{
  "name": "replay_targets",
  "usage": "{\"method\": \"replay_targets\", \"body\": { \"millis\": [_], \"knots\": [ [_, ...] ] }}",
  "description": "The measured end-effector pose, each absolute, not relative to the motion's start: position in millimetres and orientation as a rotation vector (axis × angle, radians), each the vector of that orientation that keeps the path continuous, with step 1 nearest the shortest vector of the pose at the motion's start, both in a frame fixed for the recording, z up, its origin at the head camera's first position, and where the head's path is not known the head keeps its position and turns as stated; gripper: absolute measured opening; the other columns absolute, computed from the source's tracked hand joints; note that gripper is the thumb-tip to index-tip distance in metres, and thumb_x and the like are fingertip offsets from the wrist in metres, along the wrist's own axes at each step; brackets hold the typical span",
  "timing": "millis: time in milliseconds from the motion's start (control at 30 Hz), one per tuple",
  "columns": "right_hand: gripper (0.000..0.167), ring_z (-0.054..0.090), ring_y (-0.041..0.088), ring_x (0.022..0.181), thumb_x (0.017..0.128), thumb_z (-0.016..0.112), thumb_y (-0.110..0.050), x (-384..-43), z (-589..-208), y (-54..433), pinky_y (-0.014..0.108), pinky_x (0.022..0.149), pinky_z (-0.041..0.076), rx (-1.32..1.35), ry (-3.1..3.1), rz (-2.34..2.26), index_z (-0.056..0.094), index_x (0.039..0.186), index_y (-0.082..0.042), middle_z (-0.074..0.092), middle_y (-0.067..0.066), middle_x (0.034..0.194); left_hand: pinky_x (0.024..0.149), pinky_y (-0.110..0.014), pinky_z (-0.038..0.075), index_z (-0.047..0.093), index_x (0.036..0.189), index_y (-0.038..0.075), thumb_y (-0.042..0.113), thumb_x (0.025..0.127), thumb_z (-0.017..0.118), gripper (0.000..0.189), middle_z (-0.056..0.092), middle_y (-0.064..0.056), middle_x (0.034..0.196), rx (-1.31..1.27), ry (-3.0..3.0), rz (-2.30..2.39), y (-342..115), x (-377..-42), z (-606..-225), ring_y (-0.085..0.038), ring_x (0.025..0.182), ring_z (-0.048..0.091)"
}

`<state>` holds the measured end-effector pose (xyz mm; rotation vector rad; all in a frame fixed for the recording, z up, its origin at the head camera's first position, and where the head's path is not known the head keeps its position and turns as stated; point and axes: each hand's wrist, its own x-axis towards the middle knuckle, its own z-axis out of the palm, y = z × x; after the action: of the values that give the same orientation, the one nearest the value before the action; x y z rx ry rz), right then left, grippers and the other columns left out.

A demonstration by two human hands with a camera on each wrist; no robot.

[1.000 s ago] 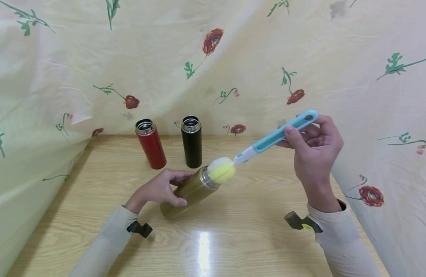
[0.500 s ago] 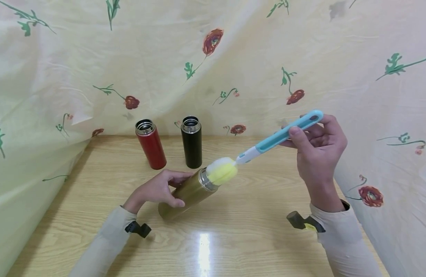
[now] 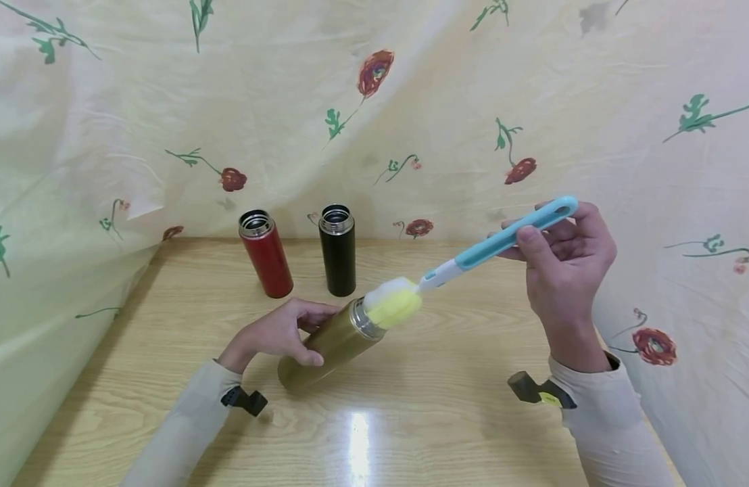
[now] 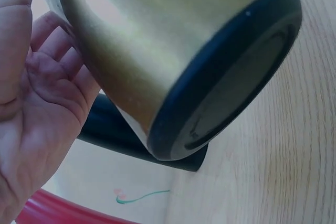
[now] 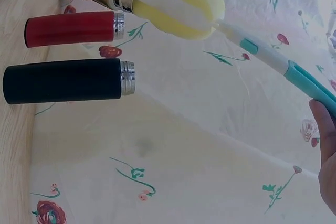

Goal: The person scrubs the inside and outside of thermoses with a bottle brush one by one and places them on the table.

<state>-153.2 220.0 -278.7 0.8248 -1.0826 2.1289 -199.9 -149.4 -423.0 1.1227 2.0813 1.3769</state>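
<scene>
left hand (image 3: pixel 282 330) grips gold bottle (image 3: pixel 334 348); right hand (image 3: pixel 560 270) pinches brush (image 3: pixel 472 256), sponge (image 3: pixel 395 304) at steel rim (image 3: pixel 364 324)

The person wore long sleeves of a pale cloth, something between beige and light grey, the same colour on both arms. The left sleeve (image 3: pixel 182 423) had soft creases and ended at the wrist of the bare left hand (image 3: pixel 279 331). A small black device (image 3: pixel 245 401) with a short, rounded end was fixed at this cuff. The right sleeve (image 3: pixel 614 426) was also creased and ended at the wrist of the bare right hand (image 3: pixel 568 274). It carried a dark cylinder (image 3: pixel 523 386) on a black mount (image 3: pixel 561 393), with a yellow label (image 3: pixel 549 400), too small to read.
</scene>
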Motion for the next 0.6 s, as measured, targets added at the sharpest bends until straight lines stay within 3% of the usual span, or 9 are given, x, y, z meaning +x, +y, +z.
{"method": "replay_targets", "body": {
  "millis": [200, 600],
  "knots": [
    [0.026, 0.075, 0.036, 0.07, 0.08, 0.069, 0.025, -153.0, -275.8, 219.6, 0.041, 0.063, 0.063, 0.821, -1.029, 2.136, 0.051, 0.1, 0.023, 0.071, 0.031, 0.079, 0.09, -0.033, 0.058, 0.053, 0.145, -0.004, 0.016, 0.076, 0.087, 0.079, 0.069, -0.013, 0.13, 1.127, 2.084, 1.392, -150.8, -201.2, -423.8, -0.018, 0.111, 0.069],
    [0.027, 0.075, 0.04, 0.072, 0.079, 0.067, 0.027, -153.2, -271.2, 226.6, 0.044, 0.063, 0.062, 0.827, -0.949, 2.161, 0.049, 0.099, 0.025, 0.07, 0.033, 0.079, 0.088, -0.034, 0.059, 0.053, 0.144, -0.004, 0.015, 0.076, 0.087, 0.078, 0.069, -0.014, 0.129, 1.136, 2.068, 1.402, -148.4, -203.8, -423.1, -0.019, 0.109, 0.069]
  ]
}}
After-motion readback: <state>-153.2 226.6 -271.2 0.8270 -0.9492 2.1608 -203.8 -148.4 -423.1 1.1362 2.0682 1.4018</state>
